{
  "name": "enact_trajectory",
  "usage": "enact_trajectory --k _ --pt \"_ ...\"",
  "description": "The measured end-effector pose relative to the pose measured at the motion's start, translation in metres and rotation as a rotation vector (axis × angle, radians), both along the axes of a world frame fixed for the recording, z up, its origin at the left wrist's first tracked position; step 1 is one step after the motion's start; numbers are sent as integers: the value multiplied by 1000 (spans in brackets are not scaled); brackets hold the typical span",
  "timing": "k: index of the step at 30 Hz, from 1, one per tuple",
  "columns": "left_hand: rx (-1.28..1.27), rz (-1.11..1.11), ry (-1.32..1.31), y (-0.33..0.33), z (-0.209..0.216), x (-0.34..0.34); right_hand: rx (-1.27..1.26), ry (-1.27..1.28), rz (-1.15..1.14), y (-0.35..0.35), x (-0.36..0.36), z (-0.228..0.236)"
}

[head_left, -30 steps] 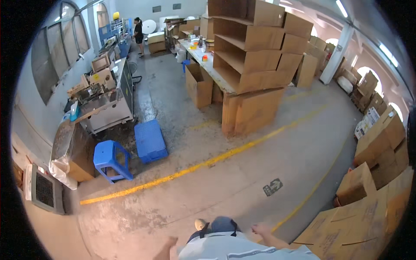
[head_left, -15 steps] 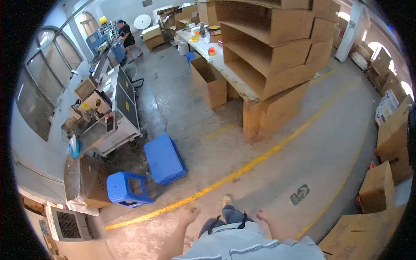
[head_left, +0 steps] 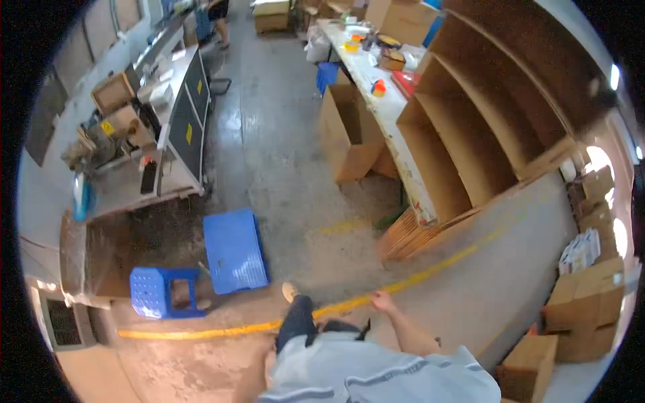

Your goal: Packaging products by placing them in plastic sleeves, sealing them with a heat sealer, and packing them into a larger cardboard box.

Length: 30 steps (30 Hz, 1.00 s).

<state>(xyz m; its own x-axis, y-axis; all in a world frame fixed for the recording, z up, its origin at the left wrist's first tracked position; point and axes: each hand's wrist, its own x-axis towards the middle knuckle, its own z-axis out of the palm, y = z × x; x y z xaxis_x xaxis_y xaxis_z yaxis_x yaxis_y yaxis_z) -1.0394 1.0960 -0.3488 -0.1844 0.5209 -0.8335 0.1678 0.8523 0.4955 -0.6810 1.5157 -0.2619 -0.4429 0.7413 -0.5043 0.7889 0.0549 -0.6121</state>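
Observation:
I am on foot, and one shoe point(head_left: 289, 291) shows ahead of my body beside the yellow floor line. My right hand point(head_left: 383, 302) swings forward over that line, its fingers loosely curled with nothing visible in them. Low at my left hip is my left hand point(head_left: 270, 366), smeared and partly cut off by my body, so its fingers cannot be made out. Neither hand touches any object. Nearest ahead on the floor are a blue plastic crate point(head_left: 235, 252), bottom up or lidded, and a blue stool point(head_left: 164, 293).
A long table point(head_left: 396, 138) carries stacked open cardboard boxes point(head_left: 463, 134); a tall carton point(head_left: 349, 138) stands beside it. At left is a machine bench point(head_left: 178, 127). A person point(head_left: 218, 20) stands far off. Cartons point(head_left: 584, 295) line the right side. The yellow line point(head_left: 416, 277) crosses the floor.
My view has turned right and come closer to the table and boxes. My right hand has swung forward, while my left hand has dropped back to my hip.

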Motion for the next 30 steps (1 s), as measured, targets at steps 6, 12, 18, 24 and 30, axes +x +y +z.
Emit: enact_trajectory --k 6,12,18,24,30 --pt "206 749 5 151 23 -139 -291 63 -141 139 -79 -2" --pt "156 850 120 240 84 -258 212 -131 -11 365 -237 -45" --pt "-63 459 260 132 85 -223 344 -66 -92 571 -430 -98" --pt "-653 1089 -228 279 122 -169 645 -185 -122 811 -473 -213" --pt "-718 1223 -262 346 120 -158 185 -314 -114 815 -540 -261"
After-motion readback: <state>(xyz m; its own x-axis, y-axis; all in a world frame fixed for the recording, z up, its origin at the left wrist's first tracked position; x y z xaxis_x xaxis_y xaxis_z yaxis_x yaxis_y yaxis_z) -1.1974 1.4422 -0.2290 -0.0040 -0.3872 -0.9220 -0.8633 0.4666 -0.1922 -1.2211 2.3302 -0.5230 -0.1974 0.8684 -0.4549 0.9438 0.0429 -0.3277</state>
